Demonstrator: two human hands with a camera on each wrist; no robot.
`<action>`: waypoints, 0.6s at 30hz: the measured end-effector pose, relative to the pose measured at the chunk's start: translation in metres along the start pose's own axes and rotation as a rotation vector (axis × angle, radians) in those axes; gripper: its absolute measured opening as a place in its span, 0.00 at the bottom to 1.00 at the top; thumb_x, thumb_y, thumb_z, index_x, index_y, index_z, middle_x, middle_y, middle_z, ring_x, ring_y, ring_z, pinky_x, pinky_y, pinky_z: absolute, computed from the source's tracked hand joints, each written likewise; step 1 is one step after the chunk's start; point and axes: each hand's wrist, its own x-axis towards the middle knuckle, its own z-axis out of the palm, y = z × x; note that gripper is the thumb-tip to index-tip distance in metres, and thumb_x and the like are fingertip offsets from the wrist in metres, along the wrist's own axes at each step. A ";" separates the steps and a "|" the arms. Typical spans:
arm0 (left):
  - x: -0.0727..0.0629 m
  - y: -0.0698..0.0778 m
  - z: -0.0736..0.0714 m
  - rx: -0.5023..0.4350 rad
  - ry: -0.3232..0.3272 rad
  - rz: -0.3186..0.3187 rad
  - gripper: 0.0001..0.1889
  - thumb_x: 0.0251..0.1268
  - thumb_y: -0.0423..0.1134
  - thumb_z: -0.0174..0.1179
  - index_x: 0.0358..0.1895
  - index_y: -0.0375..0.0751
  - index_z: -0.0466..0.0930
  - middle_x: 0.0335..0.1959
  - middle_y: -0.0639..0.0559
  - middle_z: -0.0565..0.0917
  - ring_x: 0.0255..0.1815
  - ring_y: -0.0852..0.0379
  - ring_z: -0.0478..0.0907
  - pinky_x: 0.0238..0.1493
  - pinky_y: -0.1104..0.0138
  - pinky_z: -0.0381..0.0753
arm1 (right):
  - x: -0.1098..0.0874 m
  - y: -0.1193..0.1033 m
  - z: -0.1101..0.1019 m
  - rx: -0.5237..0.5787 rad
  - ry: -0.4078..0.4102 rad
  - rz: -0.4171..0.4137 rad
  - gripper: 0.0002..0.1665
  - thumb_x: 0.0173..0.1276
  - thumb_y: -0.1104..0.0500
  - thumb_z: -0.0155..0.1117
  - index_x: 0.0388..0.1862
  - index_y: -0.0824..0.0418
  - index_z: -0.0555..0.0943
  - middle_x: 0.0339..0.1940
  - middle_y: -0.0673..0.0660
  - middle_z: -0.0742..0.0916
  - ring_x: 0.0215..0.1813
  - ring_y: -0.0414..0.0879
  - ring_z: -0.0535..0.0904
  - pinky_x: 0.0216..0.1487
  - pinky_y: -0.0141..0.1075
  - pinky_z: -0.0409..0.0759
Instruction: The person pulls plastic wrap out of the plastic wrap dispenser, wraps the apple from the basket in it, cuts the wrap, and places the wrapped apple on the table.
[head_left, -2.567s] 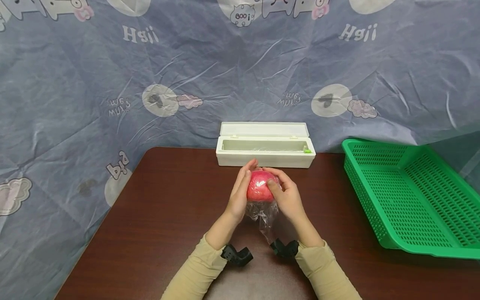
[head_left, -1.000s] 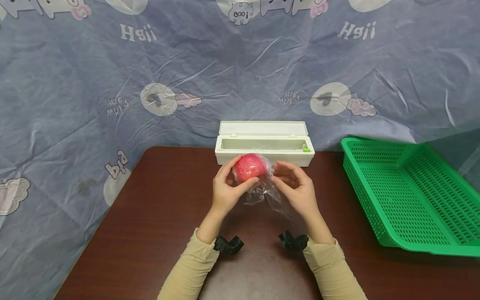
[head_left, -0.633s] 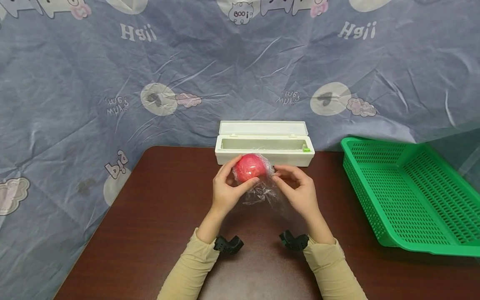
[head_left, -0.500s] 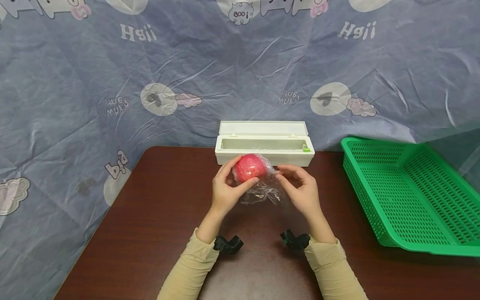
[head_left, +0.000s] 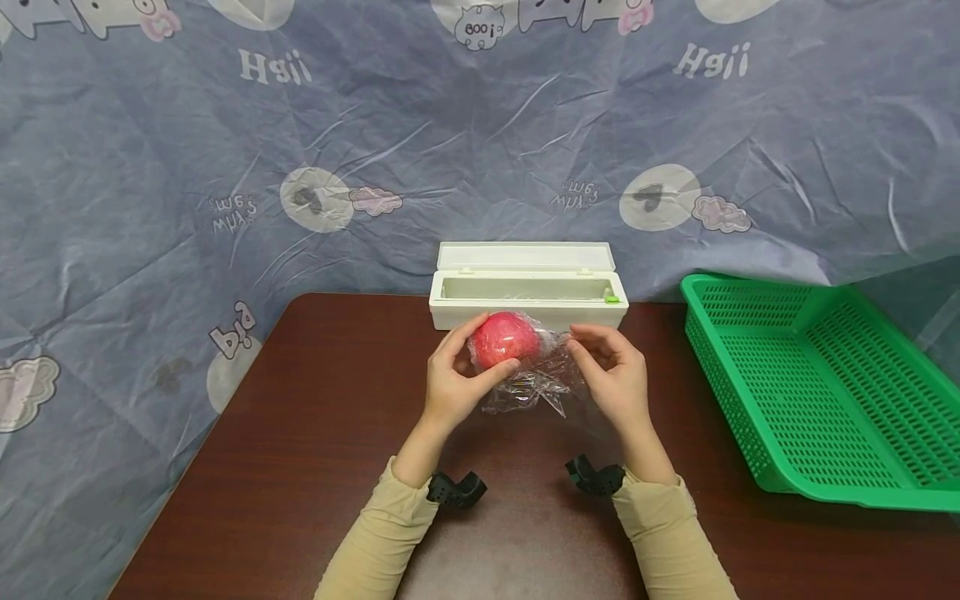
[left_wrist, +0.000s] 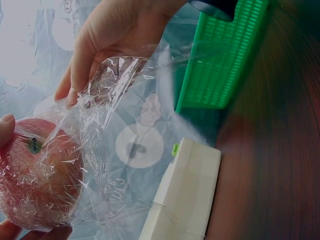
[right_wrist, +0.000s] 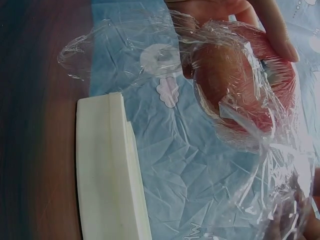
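Note:
A red apple [head_left: 507,340], wrapped in clear cling film, is held up above the table in the head view. My left hand [head_left: 452,379] grips it from the left, thumb in front and fingers behind. Loose cling film [head_left: 534,390] hangs below the apple and stretches to the right. My right hand [head_left: 617,379] pinches that film between thumb and fingertips, apart from the apple. In the left wrist view the apple's stem end [left_wrist: 34,145] shows under the creased film. The right wrist view shows a trailing flap of film [right_wrist: 80,55] beside the wrapped apple [right_wrist: 220,70].
Behind the hands stands a white cling film box [head_left: 528,317], its lid [head_left: 525,255] raised. A green plastic basket [head_left: 772,450] sits at the right of the brown table [head_left: 315,433]. A grey-blue printed cloth [head_left: 480,150] hangs at the back.
Both hands held the apple close earlier; it then shifted left into my left hand. My right hand has since moved right, drawing the film out from the apple.

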 end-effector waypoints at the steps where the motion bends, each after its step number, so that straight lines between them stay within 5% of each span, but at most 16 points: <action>1: 0.000 0.000 0.000 -0.001 0.000 -0.001 0.32 0.42 0.23 0.72 0.57 0.25 0.73 0.50 0.33 0.77 0.43 0.43 0.80 0.41 0.58 0.81 | 0.000 0.000 0.000 0.000 0.003 0.004 0.12 0.58 0.72 0.66 0.42 0.72 0.81 0.35 0.69 0.84 0.34 0.36 0.81 0.31 0.23 0.76; 9: -0.001 0.003 0.001 0.054 0.015 -0.022 0.32 0.41 0.24 0.73 0.56 0.26 0.74 0.49 0.35 0.78 0.41 0.44 0.80 0.40 0.58 0.82 | -0.001 -0.021 0.003 -0.007 0.023 0.028 0.12 0.57 0.77 0.63 0.41 0.78 0.79 0.36 0.70 0.84 0.34 0.36 0.80 0.33 0.24 0.76; 15: -0.003 0.003 0.006 0.117 -0.012 -0.017 0.32 0.40 0.27 0.75 0.55 0.29 0.75 0.49 0.37 0.78 0.43 0.46 0.80 0.41 0.61 0.81 | -0.003 -0.038 0.007 0.009 0.017 0.007 0.13 0.57 0.78 0.62 0.43 0.80 0.78 0.41 0.75 0.82 0.41 0.37 0.81 0.44 0.26 0.77; 18: -0.006 -0.010 0.011 0.149 -0.028 0.015 0.33 0.39 0.29 0.76 0.55 0.30 0.76 0.50 0.37 0.78 0.44 0.46 0.79 0.41 0.61 0.81 | -0.004 -0.037 0.009 0.021 0.027 -0.022 0.13 0.58 0.78 0.61 0.44 0.81 0.77 0.42 0.75 0.82 0.44 0.38 0.81 0.47 0.27 0.77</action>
